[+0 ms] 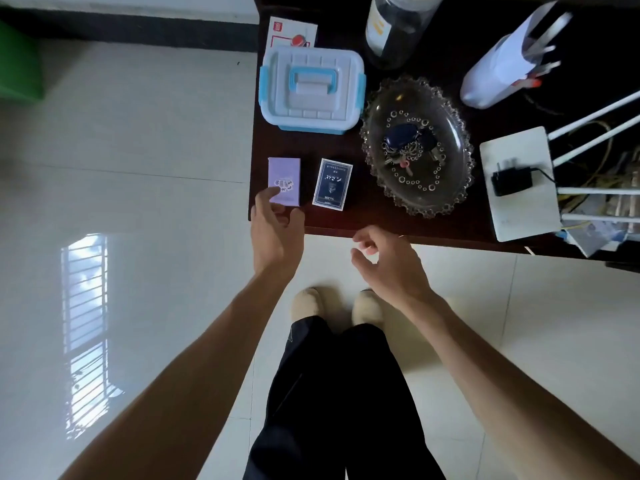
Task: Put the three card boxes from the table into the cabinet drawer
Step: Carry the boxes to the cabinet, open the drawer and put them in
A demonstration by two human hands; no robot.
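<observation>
A purple card box (284,178) lies flat at the front left corner of the dark table (363,220). My left hand (275,233) is on its near end, thumb on its top face and fingers curled at its near edge. A dark blue card box (332,184) lies just to its right, untouched. A white and red card box (292,31) lies at the back, partly hidden behind a plastic container. My right hand (386,259) hovers at the table's front edge, fingers loosely apart and holding nothing. No cabinet drawer is in view.
A white and blue lidded plastic container (311,88) stands behind the two near boxes. A glass dish (453,188) with keys sits to the right, then a white router (519,202) with a black plug. A dark jar (398,26) stands at the back. Pale tiled floor lies left and below.
</observation>
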